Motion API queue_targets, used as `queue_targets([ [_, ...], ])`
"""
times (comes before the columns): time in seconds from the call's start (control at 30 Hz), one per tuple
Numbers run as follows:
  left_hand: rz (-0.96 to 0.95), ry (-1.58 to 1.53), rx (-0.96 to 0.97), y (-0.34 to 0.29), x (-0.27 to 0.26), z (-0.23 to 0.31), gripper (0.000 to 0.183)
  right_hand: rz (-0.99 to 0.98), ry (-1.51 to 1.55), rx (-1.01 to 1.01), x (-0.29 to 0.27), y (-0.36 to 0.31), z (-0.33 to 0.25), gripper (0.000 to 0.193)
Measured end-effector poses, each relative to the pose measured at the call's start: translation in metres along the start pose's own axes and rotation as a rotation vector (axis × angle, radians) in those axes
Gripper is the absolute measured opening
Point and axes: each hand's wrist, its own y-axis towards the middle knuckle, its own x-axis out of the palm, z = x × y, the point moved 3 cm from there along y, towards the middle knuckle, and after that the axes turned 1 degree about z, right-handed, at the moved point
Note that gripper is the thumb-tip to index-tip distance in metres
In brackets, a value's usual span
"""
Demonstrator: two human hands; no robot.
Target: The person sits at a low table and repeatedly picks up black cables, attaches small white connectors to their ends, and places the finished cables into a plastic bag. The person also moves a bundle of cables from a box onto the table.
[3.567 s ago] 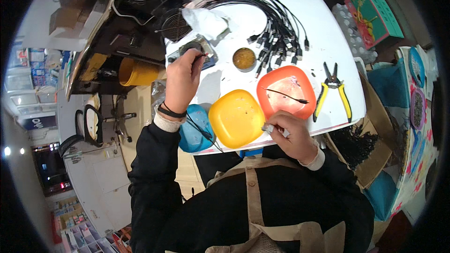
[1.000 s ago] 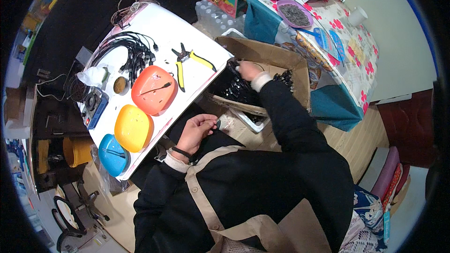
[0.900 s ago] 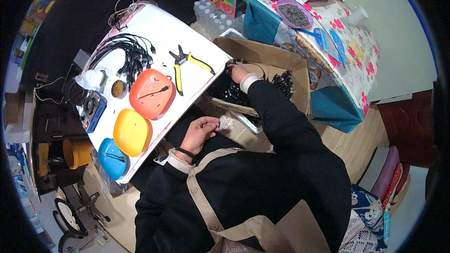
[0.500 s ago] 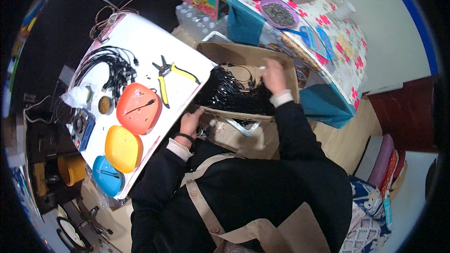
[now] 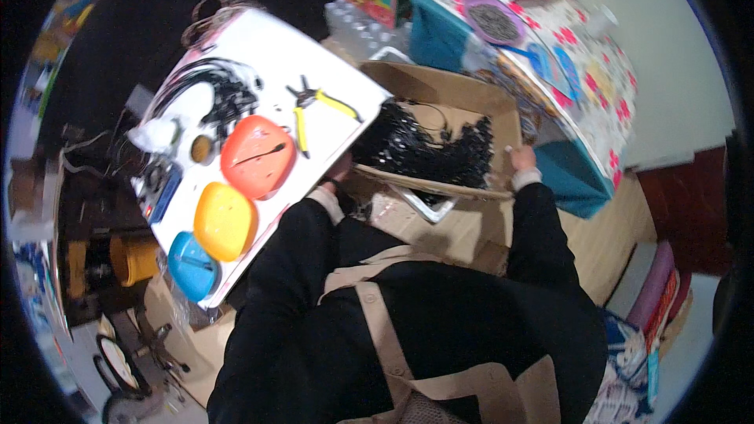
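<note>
An open cardboard box [image 5: 440, 182] stands between two tables, with a heap of black cables [image 5: 424, 145] inside. My right hand [image 5: 522, 159] is closed over the box's right edge near its front corner. At the opposite end, my left hand [image 5: 341, 169] is against the box's front left corner, close under the white table's edge. Blur and the table edge hide most of its fingers. On the white table [image 5: 275, 43] lie yellow-handled wire strippers [image 5: 330, 102], a bundle of black cables [image 5: 224, 90] and a red tray [image 5: 258, 159] with a short cable in it.
Yellow [image 5: 225, 224] and blue trays [image 5: 192, 267] line the white table's near edge. Beyond the box, a flower-patterned table [image 5: 585, 55] bears a purple bowl [image 5: 493, 20] of small grey pieces. A white plastic bin [image 5: 430, 208] shows under the box.
My right hand has left the inside of the box and now grips its right edge. My left hand has shifted forward along the box's corner. The whole view has turned slightly.
</note>
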Motion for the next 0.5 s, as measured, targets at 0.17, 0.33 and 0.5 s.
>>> queue_targets([
  [0.17,0.176,0.341,0.093,-0.030,-0.080,0.069,0.045,0.046,0.048,-0.109,-0.008,-0.028,0.026,0.034],
  [0.33,-0.241,-0.519,-0.302,-0.074,-0.164,0.129,0.043,0.094,0.182,-0.126,-0.020,-0.086,0.099,0.035],
  [0.5,-0.126,-0.680,-0.068,-0.106,-0.180,0.204,0.053,0.142,0.401,0.099,-0.042,-0.148,0.198,0.030],
])
